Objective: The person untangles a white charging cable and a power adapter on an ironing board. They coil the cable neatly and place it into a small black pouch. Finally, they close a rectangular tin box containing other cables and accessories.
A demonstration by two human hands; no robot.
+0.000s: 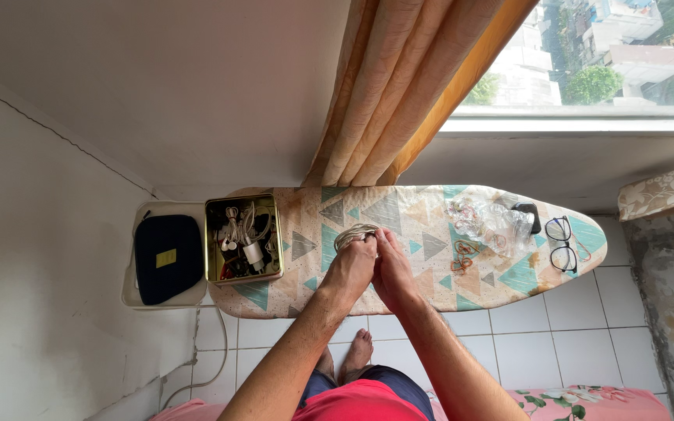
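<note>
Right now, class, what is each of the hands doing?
Left hand: closed on the coiled white cable.
Right hand: pressed against the left, touching the cable; grip unclear.

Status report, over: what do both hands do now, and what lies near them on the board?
Left hand and right hand together, gripping coiled white cable over ironing board. Open tin of cables to the left; rubber bands, glasses to the right. Nothing blocking.

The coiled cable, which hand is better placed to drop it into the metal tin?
Probably the left hand: it grips the coiled cable and is nearer the tin; the right hand lies farther away.
</note>
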